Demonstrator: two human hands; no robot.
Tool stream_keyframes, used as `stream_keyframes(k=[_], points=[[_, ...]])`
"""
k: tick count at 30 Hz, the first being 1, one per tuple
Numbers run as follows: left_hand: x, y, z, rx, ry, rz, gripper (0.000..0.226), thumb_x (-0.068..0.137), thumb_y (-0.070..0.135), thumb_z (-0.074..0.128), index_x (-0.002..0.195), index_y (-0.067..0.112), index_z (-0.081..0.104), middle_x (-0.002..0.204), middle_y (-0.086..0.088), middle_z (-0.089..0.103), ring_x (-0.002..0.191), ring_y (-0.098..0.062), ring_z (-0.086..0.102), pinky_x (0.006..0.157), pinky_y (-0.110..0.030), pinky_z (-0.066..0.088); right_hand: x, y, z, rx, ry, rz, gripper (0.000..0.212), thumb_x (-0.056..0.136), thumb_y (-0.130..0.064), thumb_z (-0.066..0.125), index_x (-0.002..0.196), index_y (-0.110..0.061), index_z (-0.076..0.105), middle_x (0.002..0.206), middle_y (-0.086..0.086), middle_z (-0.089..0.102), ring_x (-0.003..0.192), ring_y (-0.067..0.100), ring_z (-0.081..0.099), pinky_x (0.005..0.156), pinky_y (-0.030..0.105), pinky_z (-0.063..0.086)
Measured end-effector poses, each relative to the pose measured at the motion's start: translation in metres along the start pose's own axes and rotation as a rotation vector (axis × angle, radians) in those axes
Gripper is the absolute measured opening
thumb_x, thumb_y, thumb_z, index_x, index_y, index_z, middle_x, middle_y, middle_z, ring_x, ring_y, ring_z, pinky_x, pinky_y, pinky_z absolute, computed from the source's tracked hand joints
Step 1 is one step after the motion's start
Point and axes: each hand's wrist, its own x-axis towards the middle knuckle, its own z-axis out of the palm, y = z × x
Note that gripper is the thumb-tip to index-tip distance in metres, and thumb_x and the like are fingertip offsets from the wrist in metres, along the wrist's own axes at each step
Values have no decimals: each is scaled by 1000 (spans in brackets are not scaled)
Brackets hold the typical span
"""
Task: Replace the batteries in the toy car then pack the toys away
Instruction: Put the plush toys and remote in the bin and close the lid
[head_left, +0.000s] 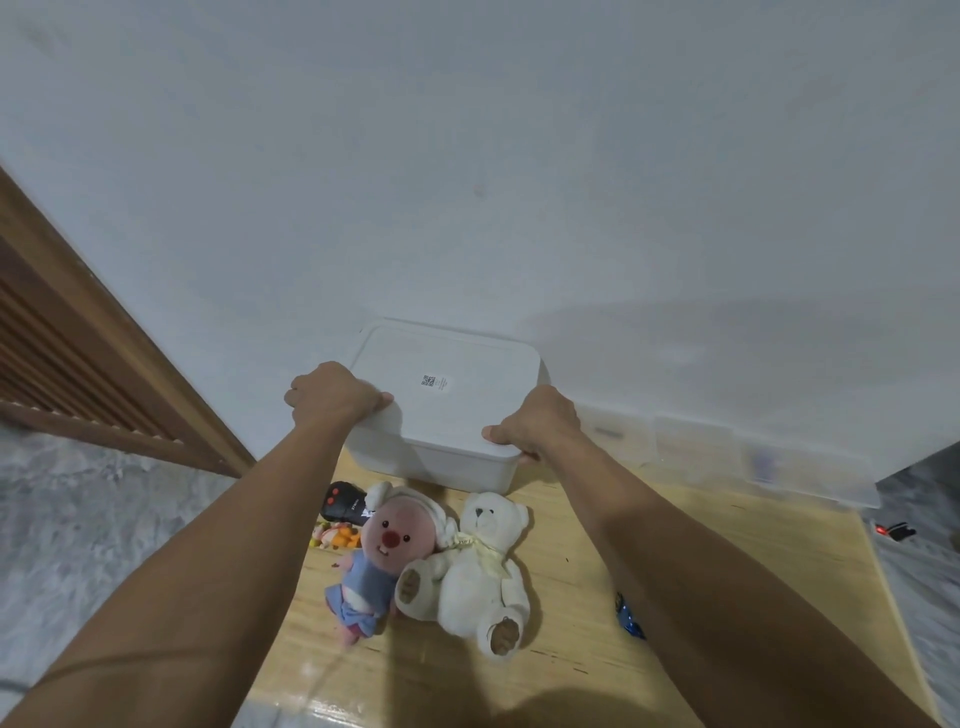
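Seen from the head camera, a person's two bare arms reach forward to a white lidded storage box (447, 415) standing at the far edge of a light wooden counter (727, 561), against a pale wall (467, 156). The left hand (332, 397) grips the box's left side, fingers curled over the rim of the lid and thumb lying on top. The right hand (535, 423) grips the near right corner the same way, thumb on the lid and fingers wrapped down the side. The lid (452, 389) sits closed and carries a small printed code label.

Just in front of the box lie the toys: a pink-faced plush in a blue dress (374, 561) on its back, touching a white teddy bear (483, 561) with a pale ribbon at its neck. Behind the pink plush, a black toy car (343, 506) is partly hidden, with small orange and yellow pieces (335, 538) beside it. A blue item (629, 616) peeks out beside the right forearm; what it is cannot be told. A slatted wooden door (78, 364) stands at left.
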Motion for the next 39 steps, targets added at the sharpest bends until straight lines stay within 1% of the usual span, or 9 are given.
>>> stream_keyframes(k=[3,9,13,17,21,25,28,32,39], points=[[-2,0,-2,0,8,6,72,66,54,80,113,6,55,120,-18,55,116,-35,47,76,-36,40,-2,1,1,3,14,-17,41,67,-36,86,69,-12,52,79,3,65,50,18,62,41,22,43],[-4,-1,-11,-4,-13,47,64,64,53,81,102,9,54,115,-14,57,110,-35,53,85,-41,49,-2,5,-3,96,22,-22,40,63,-33,88,71,-14,54,73,-1,63,48,16,64,43,22,47],[-3,-2,-14,-59,-72,65,60,65,53,80,96,11,49,105,-9,57,107,-34,55,82,-39,49,5,7,-4,136,7,2,36,68,-33,83,76,-13,54,81,0,63,69,21,69,61,30,59],[1,4,-16,-169,-53,105,49,74,43,76,96,8,49,102,-9,56,105,-34,55,85,-39,49,24,3,-4,243,68,14,37,71,-30,72,100,-9,62,101,7,68,93,27,68,80,41,59],[8,11,-18,-245,-28,134,34,82,27,72,92,2,52,91,-11,53,91,-32,51,75,-36,45,45,0,-6,284,119,23,28,71,-18,66,96,-7,63,96,11,70,87,30,69,75,41,60],[15,12,-19,-278,-25,117,32,81,26,75,82,3,53,72,-4,48,85,-29,50,72,-36,44,54,1,-7,292,135,39,22,71,-18,73,88,-9,61,90,9,69,83,30,69,75,42,60],[18,11,-17,-285,-23,97,39,79,28,78,69,9,46,75,-5,52,85,-28,51,73,-35,44,58,4,-7,310,131,52,25,69,-20,76,85,-8,62,86,9,70,78,30,70,70,40,61],[17,11,-18,-278,-24,102,38,78,29,78,85,2,53,90,-11,56,85,-30,52,73,-35,45,58,6,-7,297,149,47,30,69,-24,78,89,-6,64,86,10,71,78,30,70,60,31,55],[7,11,-26,-288,25,121,36,79,28,76,71,7,48,75,-6,52,86,-30,54,71,-34,43,51,7,-10,310,172,15,42,67,-34,79,95,-6,66,89,9,72,78,30,70,57,26,49]])
